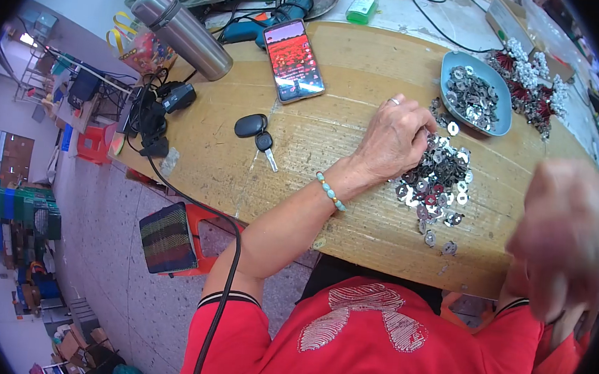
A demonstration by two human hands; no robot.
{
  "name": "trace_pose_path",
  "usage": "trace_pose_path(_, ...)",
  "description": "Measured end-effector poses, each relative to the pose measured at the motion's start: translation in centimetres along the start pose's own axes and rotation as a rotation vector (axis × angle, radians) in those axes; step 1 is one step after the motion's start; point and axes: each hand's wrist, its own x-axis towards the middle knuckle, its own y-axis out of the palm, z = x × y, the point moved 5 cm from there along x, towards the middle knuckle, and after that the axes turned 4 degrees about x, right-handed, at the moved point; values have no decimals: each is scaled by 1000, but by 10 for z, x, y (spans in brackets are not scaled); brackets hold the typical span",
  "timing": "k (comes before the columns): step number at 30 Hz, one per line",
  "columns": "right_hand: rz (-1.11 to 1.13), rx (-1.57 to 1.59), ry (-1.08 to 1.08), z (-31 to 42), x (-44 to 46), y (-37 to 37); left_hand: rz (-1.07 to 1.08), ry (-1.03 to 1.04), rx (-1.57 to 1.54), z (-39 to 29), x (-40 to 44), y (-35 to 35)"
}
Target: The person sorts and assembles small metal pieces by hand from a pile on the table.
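My left hand (pixel 396 140), with a ring and a beaded bracelet on the wrist, rests at the left edge of a pile of small metal pieces (pixel 445 167). Its thumb and fingers are pinched together at the pile; whatever is between them is hidden. The pieces are flat, shiny and some have a hole in the middle. My right hand (pixel 562 232) is raised at the right, close to the camera and smeared by motion, so its fingers do not show clearly. Behind the pile stands a blue-grey bowl (pixel 503 119) holding many similar metal pieces.
On the wooden table (pixel 351 71) lie a lit phone (pixel 294 61), a key with a black fob (pixel 264 142) and a steel flask (pixel 181 31). Black cables (pixel 152 115) run over the left edge. White and red decorations (pixel 526 75) lie beyond the bowl. A stool (pixel 169 240) stands below.
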Motion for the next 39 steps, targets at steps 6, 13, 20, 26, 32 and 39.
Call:
trace_pose_path(6, -225, -176, 417, -67, 10, 20, -93, -217, -255, 4, 5, -12)
trace_pose_path(13, 10, -200, 600, -128, -10, 42, -152, -321, -431, 8, 7, -17)
trace_pose_path(20, 31, -117, 649, -137, -12, 48, -205, -275, -500, 9, 7, -17)
trace_pose_path(26, -22, 14, 730, -148, -18, 52, -197, -206, -466, 4, 7, -21)
trace_pose_path(32, -43, 89, 738, -147, -16, 56, -206, -214, -536, 4, 7, -23)
trace_pose_path(39, -92, 367, 760, -157, -19, 55, -179, -243, -606, 5, 6, -20)
